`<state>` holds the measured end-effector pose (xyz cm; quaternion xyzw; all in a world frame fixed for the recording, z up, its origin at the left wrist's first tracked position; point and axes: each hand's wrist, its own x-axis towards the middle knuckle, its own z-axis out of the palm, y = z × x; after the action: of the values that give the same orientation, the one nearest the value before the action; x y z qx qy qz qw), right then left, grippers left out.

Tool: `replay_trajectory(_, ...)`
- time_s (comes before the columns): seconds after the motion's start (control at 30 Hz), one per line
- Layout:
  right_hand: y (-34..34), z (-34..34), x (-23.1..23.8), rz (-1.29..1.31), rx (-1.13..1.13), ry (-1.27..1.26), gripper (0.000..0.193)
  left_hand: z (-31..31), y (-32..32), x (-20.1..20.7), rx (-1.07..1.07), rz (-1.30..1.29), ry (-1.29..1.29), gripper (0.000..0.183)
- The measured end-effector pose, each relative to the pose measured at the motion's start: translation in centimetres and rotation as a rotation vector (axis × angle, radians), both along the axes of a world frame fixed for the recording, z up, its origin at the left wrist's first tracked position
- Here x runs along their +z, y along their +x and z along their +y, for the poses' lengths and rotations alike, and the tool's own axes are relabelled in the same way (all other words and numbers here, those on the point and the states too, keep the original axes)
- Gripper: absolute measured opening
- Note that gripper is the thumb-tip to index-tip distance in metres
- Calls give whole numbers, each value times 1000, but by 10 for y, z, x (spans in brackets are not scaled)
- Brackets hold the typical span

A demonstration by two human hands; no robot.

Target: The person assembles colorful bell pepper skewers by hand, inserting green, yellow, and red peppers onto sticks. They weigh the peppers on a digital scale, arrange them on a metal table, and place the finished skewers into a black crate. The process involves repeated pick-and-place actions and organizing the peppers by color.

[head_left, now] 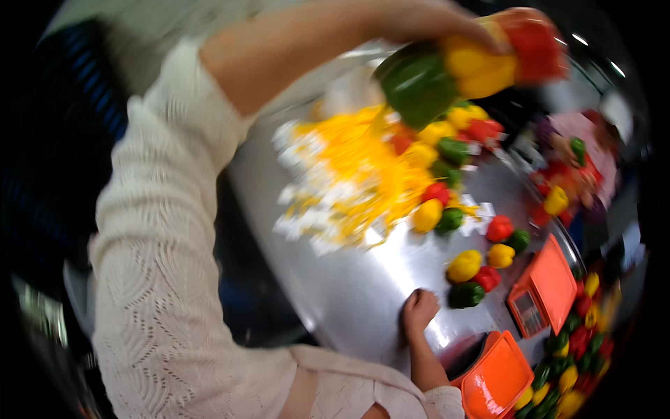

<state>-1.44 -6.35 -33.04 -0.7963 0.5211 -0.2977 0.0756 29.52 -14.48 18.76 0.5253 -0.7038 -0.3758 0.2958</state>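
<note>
The left hand grips a row of three peppers; the right hand, an apparently empty fist, rests on the counter near a green pepper.

I see a shiny metal table throwing back a white glare. Beyond it runs pale greyish floor, beside a dark structure with blue slats; across, 2 short bright streaks break the gloom.

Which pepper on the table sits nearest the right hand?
The green pepper just right of the right hand, beside a yellow pepper and a red pepper; every other pepper on the table lies farther off.
</note>
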Motion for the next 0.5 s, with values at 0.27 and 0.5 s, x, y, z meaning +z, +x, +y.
replay_trajectory(0.27,-17,-12,-26,5,120,-6,16,302,-13,34,615,-609,-25,65)
replay_trajectory(0.5,-30,-28,-18,109,31,-18,18,481,-1,17,1010,-927,-3,65)
